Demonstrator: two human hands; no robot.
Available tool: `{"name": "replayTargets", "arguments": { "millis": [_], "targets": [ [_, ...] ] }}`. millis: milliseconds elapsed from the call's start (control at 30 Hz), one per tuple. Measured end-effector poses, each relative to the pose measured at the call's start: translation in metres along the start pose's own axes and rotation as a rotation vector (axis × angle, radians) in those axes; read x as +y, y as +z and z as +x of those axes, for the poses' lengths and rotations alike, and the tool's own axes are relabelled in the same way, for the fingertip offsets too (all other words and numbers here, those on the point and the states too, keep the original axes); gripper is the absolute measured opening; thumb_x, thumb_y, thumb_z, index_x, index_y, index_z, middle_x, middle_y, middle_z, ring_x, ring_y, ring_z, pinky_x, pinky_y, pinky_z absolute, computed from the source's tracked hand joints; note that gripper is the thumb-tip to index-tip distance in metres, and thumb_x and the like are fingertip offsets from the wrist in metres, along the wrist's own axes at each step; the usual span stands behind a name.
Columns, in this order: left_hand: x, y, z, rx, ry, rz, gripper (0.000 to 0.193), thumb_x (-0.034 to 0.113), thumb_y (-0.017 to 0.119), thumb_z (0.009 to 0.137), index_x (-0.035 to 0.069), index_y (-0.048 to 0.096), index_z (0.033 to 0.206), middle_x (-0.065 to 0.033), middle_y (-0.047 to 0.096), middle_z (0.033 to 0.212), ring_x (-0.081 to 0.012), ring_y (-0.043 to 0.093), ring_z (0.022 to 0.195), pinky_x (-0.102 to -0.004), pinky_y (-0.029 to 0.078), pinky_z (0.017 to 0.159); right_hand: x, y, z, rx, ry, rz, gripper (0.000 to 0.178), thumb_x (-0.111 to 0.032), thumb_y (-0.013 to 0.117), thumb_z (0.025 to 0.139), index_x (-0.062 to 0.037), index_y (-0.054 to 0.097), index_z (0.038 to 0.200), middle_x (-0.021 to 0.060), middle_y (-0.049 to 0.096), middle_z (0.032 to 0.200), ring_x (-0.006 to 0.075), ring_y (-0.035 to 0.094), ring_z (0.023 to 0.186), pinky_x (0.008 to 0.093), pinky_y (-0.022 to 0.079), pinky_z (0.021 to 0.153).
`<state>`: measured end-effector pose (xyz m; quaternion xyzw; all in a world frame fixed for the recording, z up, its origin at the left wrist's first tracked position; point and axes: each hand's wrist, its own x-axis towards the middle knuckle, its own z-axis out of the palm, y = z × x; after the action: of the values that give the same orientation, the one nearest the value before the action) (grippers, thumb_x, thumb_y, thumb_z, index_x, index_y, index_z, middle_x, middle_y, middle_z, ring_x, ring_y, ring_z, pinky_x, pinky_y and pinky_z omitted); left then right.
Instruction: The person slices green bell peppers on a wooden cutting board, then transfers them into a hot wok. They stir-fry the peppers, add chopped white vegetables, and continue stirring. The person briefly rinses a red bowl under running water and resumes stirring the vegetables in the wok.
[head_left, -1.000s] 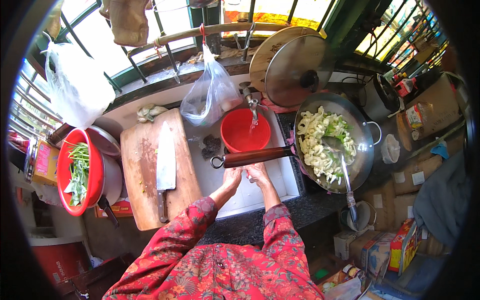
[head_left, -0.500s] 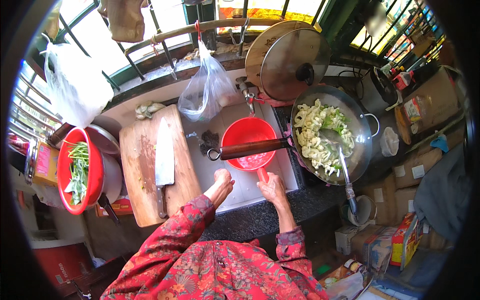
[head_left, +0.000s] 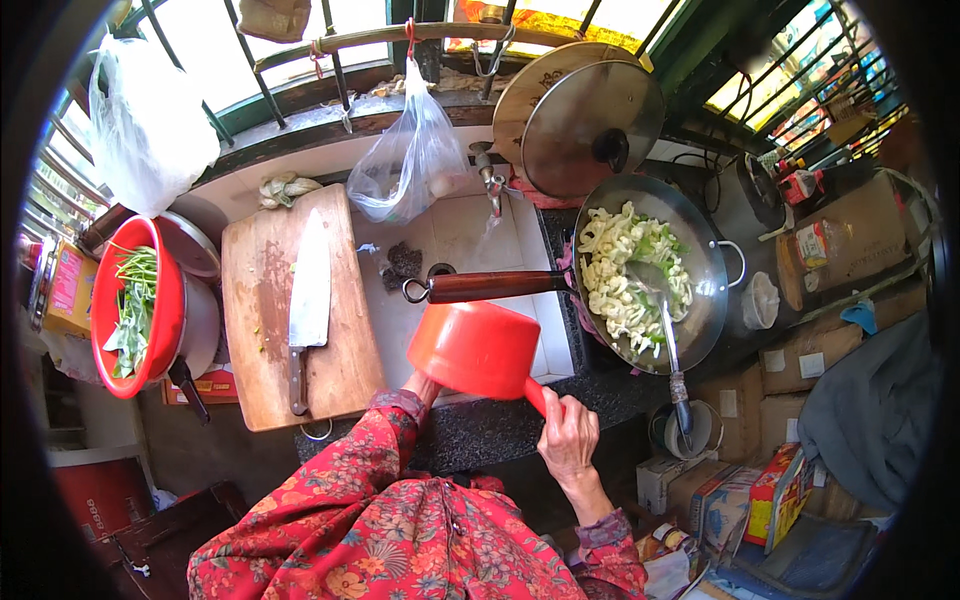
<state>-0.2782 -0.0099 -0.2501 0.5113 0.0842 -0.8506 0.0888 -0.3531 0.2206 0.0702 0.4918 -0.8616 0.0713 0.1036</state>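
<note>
My right hand (head_left: 570,436) is wrapped round the handle of a red plastic water dipper (head_left: 474,349). The dipper is raised over the sink's near edge and tipped, so its outer side and base show while its inside is hidden. My left hand (head_left: 422,387) is at the dipper's near left side; only its wrist end shows and the fingers are behind the dipper. Just beyond the dipper lies the wooden handle of a wok (head_left: 708,325), which holds pale cauliflower florets (head_left: 620,275) and green pieces. A metal spatula (head_left: 668,335) rests in the wok.
To the left, a cutting board (head_left: 255,300) carries a knife (head_left: 310,290). Further left, greens sit in a red basin (head_left: 173,290). A tap (head_left: 490,180) stands over the white sink (head_left: 520,235). A plastic bag (head_left: 410,160) hangs nearby; a glass lid (head_left: 590,125) leans behind the wok.
My right hand has brought the dipper nearer me and tipped it. My left hand, a loose fist before, is now mostly behind the dipper. The view has shifted slightly.
</note>
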Motion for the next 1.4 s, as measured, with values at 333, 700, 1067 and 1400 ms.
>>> {"name": "replayTargets", "arguments": {
  "millis": [333, 700, 1067, 1400],
  "targets": [
    [-0.001, 0.081, -0.071, -0.115, 0.115, 0.086, 0.039, 0.035, 0.042, 0.096, 0.005, 0.052, 0.120, -0.0168, 0.058, 0.121, -0.0322, 0.053, 0.113, -0.0578, 0.043, 0.090, 0.009, 0.025, -0.010, 0.028, 0.203, -0.037, 0.045, -0.003, 0.062, 0.072, -0.0068, 0.058, 0.117, 0.0104, 0.054, 0.091, 0.0286, 0.057, 0.081, 0.0406, 0.042, 0.070],
    [-0.031, 0.154, -0.155, -0.436, 0.523, 0.606, 0.036, 0.029, 0.062, 0.089, 0.010, 0.055, 0.119, 0.0000, 0.063, 0.109, -0.0134, 0.059, 0.099, -0.0357, 0.047, 0.082, -0.035, 0.058, 0.065, -0.190, 0.308, 0.047, 0.046, -0.011, 0.066, 0.072, -0.0031, 0.053, 0.116, 0.0166, 0.055, 0.088, 0.0336, 0.060, 0.079, 0.0460, 0.048, 0.073],
    [0.004, 0.217, -0.103, -0.626, 0.581, 0.654, 0.019, 0.006, 0.063, 0.086, 0.005, 0.060, 0.104, -0.0019, 0.062, 0.086, -0.0121, 0.059, 0.075, -0.0288, 0.051, 0.068, -0.057, 0.064, 0.154, -0.249, 0.426, 0.180, 0.028, -0.016, 0.065, 0.074, 0.0010, 0.057, 0.096, 0.0242, 0.061, 0.090, 0.0379, 0.064, 0.083, 0.0443, 0.054, 0.074],
    [-0.002, 0.144, -0.177, -0.486, 0.422, 0.349, 0.027, 0.013, 0.059, 0.090, 0.003, 0.054, 0.114, -0.0094, 0.061, 0.110, -0.0235, 0.059, 0.101, -0.0427, 0.048, 0.091, -0.029, 0.060, 0.102, -0.407, 0.784, 1.389, 0.045, -0.039, 0.044, 0.097, -0.0007, 0.061, 0.115, 0.0130, 0.067, 0.096, 0.0158, 0.067, 0.083, 0.0236, 0.047, 0.063]
  ]
}}
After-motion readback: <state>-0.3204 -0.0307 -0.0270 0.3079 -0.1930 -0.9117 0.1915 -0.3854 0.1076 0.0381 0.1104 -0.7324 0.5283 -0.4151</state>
